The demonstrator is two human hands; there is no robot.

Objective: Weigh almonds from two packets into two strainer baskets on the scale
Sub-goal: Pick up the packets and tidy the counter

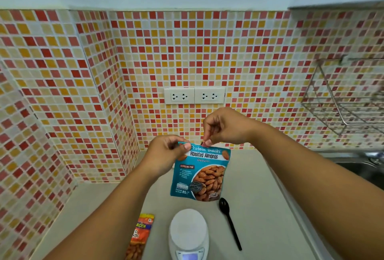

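A teal packet of roasted almonds (200,173) hangs upright in the air above the counter. My left hand (166,153) pinches its top left corner between thumb and fingers. My right hand (225,127) pinches the top edge near the middle, with a small strip of the packet between its fingertips. Below the packet a white kitchen scale (188,232) stands on the counter with nothing on its platform. An orange almond packet (140,237) lies flat to the left of the scale, partly hidden by my left forearm. No strainer baskets are in view.
A black plastic spoon (229,222) lies right of the scale. The beige counter (257,197) runs back to a tiled wall with two sockets (194,95). A wire rack (345,97) hangs on the wall at right, above a steel sink (365,166).
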